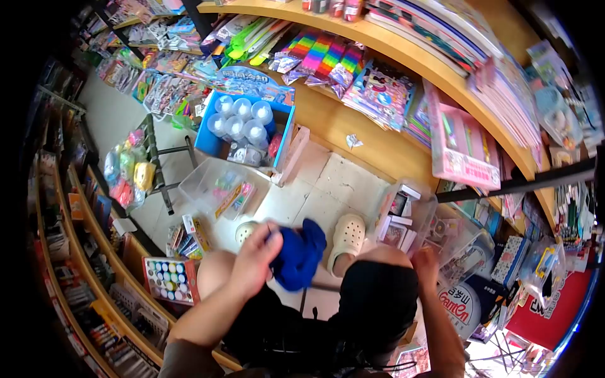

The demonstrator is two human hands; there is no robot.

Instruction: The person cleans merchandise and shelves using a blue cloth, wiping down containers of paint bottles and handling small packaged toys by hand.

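- holding a blue cloth [297,258] by its nine o'clock side, the person's left hand [255,257] sits at seven o'clock from the middle of the view, fingers curled and apparently closed on the fabric; blur hides how firmly.
- the cloth is at six o'clock, in the air above the gap between the knees [380,254], bunched in folds, probably because one side alone is gripped and nothing spreads the rest.
- the right hand [426,261] is at four o'clock, loosely curled near a clear bin [427,208]; whether it has hold of anything cannot be told.
- that bin, between three and four o'clock, holds small boxes [397,230] and stands just beyond the right knee, presumably to keep them within reach.
- at nine o'clock a clear tub [196,184] holds colourful packets; towards eleven, a blue carton [205,143] holds clear-topped containers [241,108], packed close, perhaps so they prop each other.
- between four and five o'clock, a cream clog [348,238] points towards the wooden shelf [400,153], a stance that likely leaves room for handling.
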